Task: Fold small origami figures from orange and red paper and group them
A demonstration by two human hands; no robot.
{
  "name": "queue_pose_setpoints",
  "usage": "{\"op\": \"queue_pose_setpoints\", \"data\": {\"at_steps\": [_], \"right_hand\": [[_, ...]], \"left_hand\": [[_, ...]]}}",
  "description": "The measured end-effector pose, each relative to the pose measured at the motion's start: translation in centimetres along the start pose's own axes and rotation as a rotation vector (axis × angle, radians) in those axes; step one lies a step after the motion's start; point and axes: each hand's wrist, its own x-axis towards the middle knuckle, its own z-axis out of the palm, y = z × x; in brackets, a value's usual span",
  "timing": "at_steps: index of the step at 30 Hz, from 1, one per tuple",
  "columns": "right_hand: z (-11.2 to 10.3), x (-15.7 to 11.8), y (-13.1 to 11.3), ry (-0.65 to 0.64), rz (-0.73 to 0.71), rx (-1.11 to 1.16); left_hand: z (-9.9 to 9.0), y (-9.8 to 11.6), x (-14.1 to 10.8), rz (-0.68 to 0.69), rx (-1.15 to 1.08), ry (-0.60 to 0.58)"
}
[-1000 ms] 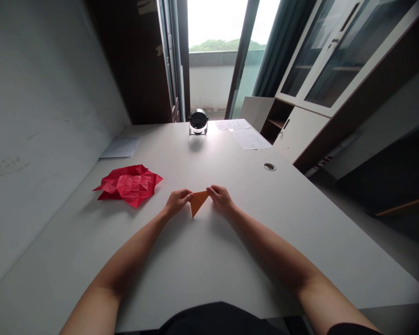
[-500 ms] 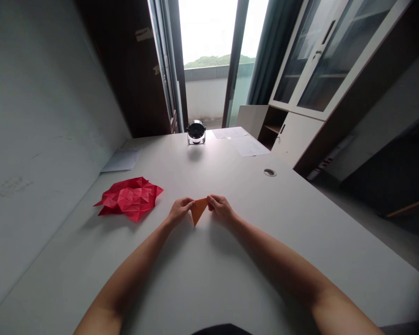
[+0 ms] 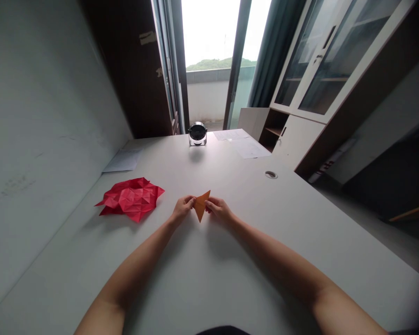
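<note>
A small folded piece of orange paper [image 3: 201,203] is held between my two hands, over the middle of the white table. One of its points sticks up to the right and another points down toward me. My left hand [image 3: 184,207] pinches its left corner between thumb and fingers. On the other side, my right hand [image 3: 218,207] pinches the right edge. To the left of my hands lies a creased sheet of red paper [image 3: 131,198] with many folds, its edges lifted off the table.
On the white table [image 3: 209,274], a round black lamp-like device on a metal stand [image 3: 197,134] is at the far edge. Paper sheets [image 3: 247,148] lie at the back right, another sheet [image 3: 123,160] at the back left. A round cable hole [image 3: 271,174] is on the right. A wall borders the left.
The orange paper has turned, so a point now stands up at its upper right. My right hand has shifted its pinch from the upper corner to lower on the right edge.
</note>
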Motion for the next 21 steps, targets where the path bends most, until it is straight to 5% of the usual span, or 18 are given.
{"op": "queue_pose_setpoints", "data": {"at_steps": [10,21], "right_hand": [[-0.3,0.4,0.2,0.039,0.017,0.054],[-0.3,0.2,-0.2,-0.011,0.001,0.054]], "left_hand": [[1.7,-1.1,1.5,0.071,0.131,0.030],[0.5,-0.4,0.4,0.031,-0.042,0.017]]}}
